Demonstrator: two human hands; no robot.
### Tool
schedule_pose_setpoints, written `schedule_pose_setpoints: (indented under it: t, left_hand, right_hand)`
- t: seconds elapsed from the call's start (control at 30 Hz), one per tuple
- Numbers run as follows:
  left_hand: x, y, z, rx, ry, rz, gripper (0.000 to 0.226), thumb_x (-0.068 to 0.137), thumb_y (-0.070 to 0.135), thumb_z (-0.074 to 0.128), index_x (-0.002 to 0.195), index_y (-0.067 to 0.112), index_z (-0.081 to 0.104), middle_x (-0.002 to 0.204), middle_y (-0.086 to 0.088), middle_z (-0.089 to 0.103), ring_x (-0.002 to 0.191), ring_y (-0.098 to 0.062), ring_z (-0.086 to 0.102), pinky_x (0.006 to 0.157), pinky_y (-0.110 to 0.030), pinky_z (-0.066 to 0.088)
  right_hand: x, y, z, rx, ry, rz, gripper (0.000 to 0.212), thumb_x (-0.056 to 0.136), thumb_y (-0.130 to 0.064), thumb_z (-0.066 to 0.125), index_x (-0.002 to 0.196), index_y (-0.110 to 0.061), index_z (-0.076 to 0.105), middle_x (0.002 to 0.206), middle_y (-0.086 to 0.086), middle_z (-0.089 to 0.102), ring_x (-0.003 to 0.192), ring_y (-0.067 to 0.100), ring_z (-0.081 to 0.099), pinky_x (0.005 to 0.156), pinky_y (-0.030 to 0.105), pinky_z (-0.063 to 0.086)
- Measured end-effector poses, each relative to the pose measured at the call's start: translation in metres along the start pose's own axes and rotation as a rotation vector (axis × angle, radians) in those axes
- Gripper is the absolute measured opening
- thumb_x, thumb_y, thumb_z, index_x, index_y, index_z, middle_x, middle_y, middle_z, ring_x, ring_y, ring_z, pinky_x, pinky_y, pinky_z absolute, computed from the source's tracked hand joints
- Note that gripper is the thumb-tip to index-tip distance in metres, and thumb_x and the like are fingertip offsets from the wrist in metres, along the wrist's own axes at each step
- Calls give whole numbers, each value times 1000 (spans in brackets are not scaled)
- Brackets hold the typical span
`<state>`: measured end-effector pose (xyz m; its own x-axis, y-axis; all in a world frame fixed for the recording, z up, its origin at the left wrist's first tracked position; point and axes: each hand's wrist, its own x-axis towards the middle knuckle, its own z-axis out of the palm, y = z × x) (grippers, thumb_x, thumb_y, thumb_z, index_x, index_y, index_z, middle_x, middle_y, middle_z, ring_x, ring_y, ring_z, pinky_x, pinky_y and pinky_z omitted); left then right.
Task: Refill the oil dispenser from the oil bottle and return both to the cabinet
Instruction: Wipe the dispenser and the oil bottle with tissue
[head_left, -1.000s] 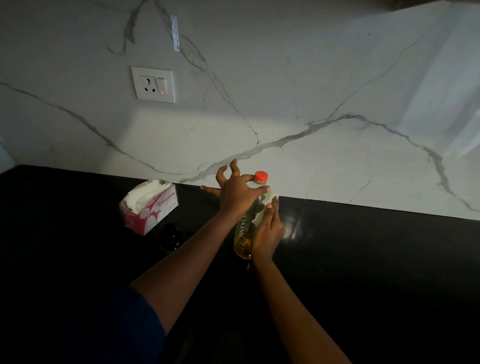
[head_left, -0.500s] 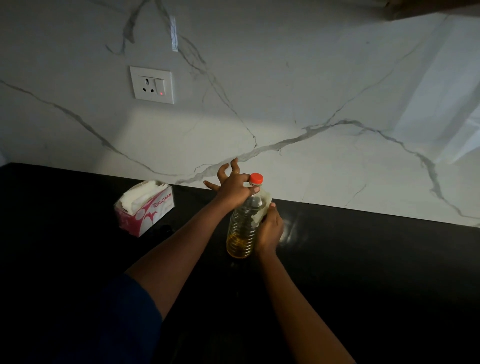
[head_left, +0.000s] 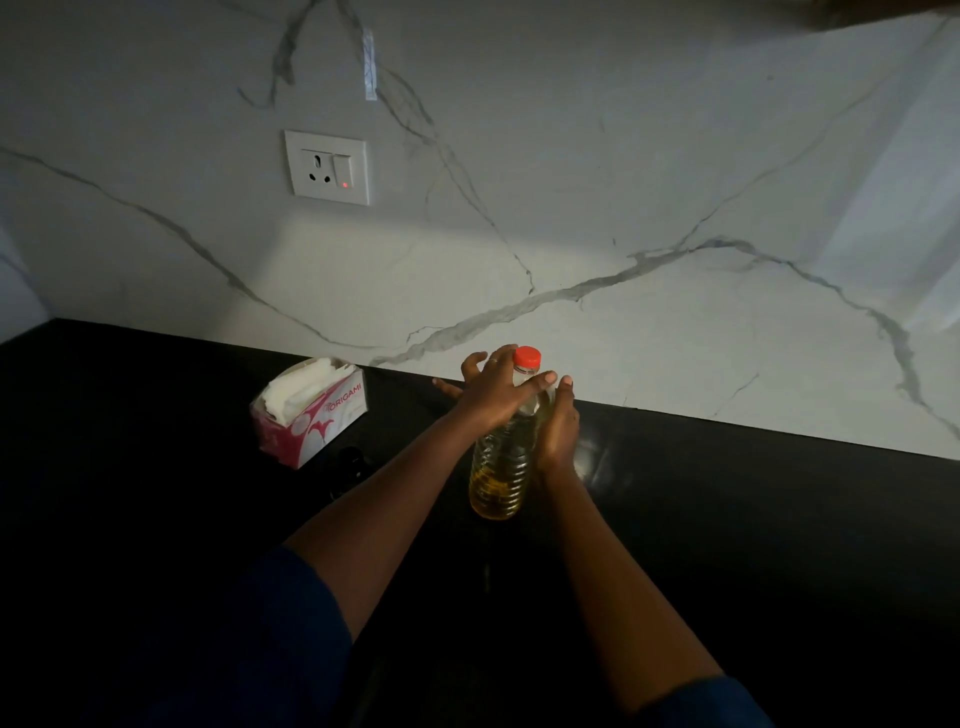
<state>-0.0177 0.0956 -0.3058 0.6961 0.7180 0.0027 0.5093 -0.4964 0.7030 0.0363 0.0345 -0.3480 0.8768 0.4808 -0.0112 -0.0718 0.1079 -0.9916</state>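
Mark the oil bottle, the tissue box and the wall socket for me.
oil bottle (head_left: 501, 462): head view, ribbed clear body above the oil.
tissue box (head_left: 324, 418): head view, printed side panel.
wall socket (head_left: 326, 167): head view, middle of the white plate.

Your bottle (head_left: 501, 467) stands upright to the right of the box (head_left: 311, 410), apart from it. It is clear ribbed plastic with its red cap (head_left: 527, 357) on, and yellow oil fills only its bottom part. Your left hand (head_left: 493, 395) grips its neck, and your right hand (head_left: 558, 431) wraps its side.
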Motion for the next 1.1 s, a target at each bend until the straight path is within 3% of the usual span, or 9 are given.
schedule_pose_setpoints:
  t: [0.07,0.13,0.2,0.27,0.43,0.6,0.83,0.93,1.1]
  left_hand:
    - [3,-4,5,-22,70,53,64,86,55,51,139,24,31,151,-4,24,143,-28,7,109,-62,-8]
    - [1,-7,13,-186,170,103,59,82,45,64,130,19,40,144,-6,28,136,-28,22,113,-55,17]
    - [-6,-9,20,-366,294,123,54,76,35,74,118,12,49,134,-9,34,125,-26,35,103,-39,39]
    - [-10,-9,24,-388,411,141,46,73,31,77,106,6,58,125,-10,42,116,-25,44,94,-35,47]
    - [-6,-6,23,-345,463,117,36,75,29,76,100,6,66,124,-4,48,115,-22,48,100,-45,43]
    - [-9,-6,19,-421,286,130,29,87,18,62,113,6,59,117,-9,58,106,-20,57,87,-25,45]
    - [-2,-10,7,-323,127,150,28,88,27,53,108,8,61,114,-10,60,114,-25,53,99,-41,42]
    - [2,-12,11,-227,121,124,31,88,30,48,108,8,57,116,-10,57,120,-27,47,106,-58,30]
    - [3,-9,10,-205,141,136,35,90,27,55,117,3,55,119,-14,58,119,-27,50,104,-49,37]
  right_hand:
    - [-3,6,-1,26,31,-9,41,101,-38,27,86,-25,63,86,1,67,83,13,65,75,25,50]
    - [-10,8,-2,87,94,-18,37,101,-34,29,86,-26,61,85,-2,66,82,9,64,73,19,50]
    - [-18,9,-1,117,172,-28,35,101,-29,32,78,-28,59,77,-8,63,72,4,61,64,11,48]
    - [-26,12,0,114,228,-54,34,101,-26,33,81,-24,61,78,-5,64,72,6,62,63,13,48]
    - [-38,22,9,132,255,-118,38,100,-30,34,117,-10,61,102,5,69,93,17,67,82,32,54]
    - [-27,5,7,63,163,-128,38,101,-30,30,93,-18,65,86,1,68,80,11,66,75,27,52]
    - [-8,13,-6,-79,-31,28,50,99,-47,22,87,-24,65,93,6,70,91,21,67,90,39,51]
    - [-32,25,-2,25,53,23,40,101,-36,25,88,-26,62,88,1,68,84,12,66,82,31,53]
    - [-54,26,8,208,124,-30,39,101,-32,27,111,-15,61,96,1,68,87,7,65,71,16,49]
